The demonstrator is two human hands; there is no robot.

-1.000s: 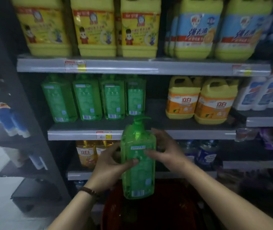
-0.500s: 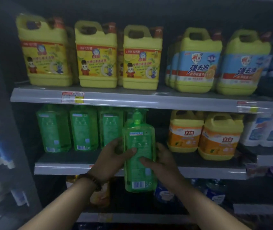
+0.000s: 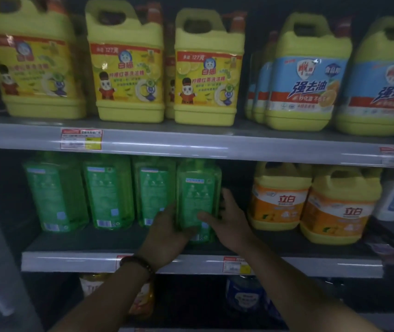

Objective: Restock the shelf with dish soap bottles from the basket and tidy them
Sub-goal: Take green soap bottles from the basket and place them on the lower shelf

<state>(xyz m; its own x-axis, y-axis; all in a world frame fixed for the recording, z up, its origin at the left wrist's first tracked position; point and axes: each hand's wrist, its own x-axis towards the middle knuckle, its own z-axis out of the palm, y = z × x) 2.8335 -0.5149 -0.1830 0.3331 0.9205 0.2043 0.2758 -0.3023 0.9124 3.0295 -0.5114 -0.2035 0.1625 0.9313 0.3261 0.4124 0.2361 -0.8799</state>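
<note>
Both hands are closed on one green dish soap bottle (image 3: 197,200); the left hand (image 3: 167,230) wraps its lower left side with the thumb across the front near the base, while the right hand (image 3: 229,219) presses the right side, thumb on the front and fingers (image 3: 224,195) reaching behind. The two-sided clasp looks meant to keep the tall, narrow bottle upright and square as it goes into place; a dark beaded bracelet (image 3: 138,261) sits at the left wrist.

The bottle stands on, or just above, the middle shelf (image 3: 71,259) at the right end of a row of green dish soap bottles (image 3: 106,190), touching or nearly touching its neighbour; whether its base is fully down I cannot tell, since the left hand covers it. It sits nearer the shelf's front edge than the row, so I judge the placing almost done, with a push back and a squaring-up to follow.

To its right, past a dark gap, stand orange-labelled yellow jugs (image 3: 280,197); larger yellow detergent jugs (image 3: 208,68) fill the shelf above, leaving little headroom for the pump top. The basket is out of sight.
</note>
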